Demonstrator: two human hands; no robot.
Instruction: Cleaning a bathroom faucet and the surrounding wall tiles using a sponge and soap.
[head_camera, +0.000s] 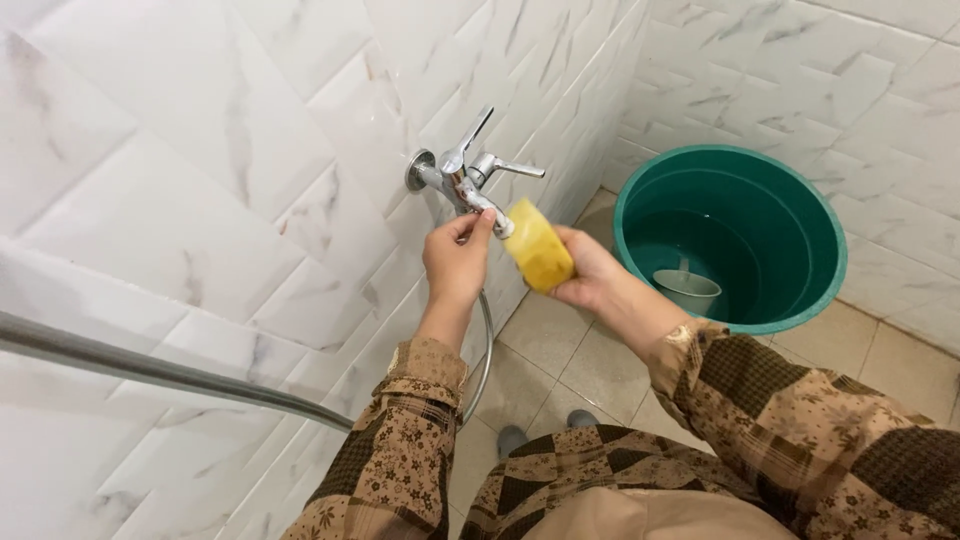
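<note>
Nearest the camera, two patterned brown sleeves (800, 430) are seen reaching forward over a tiled floor (560, 360). The right hand (590, 275) is closed around a yellow sponge (538, 246), gripped from behind with the fingers wrapped about its lower end, while its upper end is pressed against the spout of a chrome wall tap (465, 180). The sponge is judged to be light, soft and compressible, likely wet and a little slippery, so a full-hand grip across its width is suited better than a fingertip hold. The left hand (458, 262) is raised beside it, thumb and fingertips drawn together in a pinch on the underside of the tap's outlet. The tap is rigid, smooth and probably slick; its levers offer the surest purchase. A metal shower hose (486, 350) is seen curving down below the left wrist. Farther off, in the corner of the white marbled tile wall (200, 180), a green bucket (830, 260) stands with a small pale scoop (686, 288) inside it.
</note>
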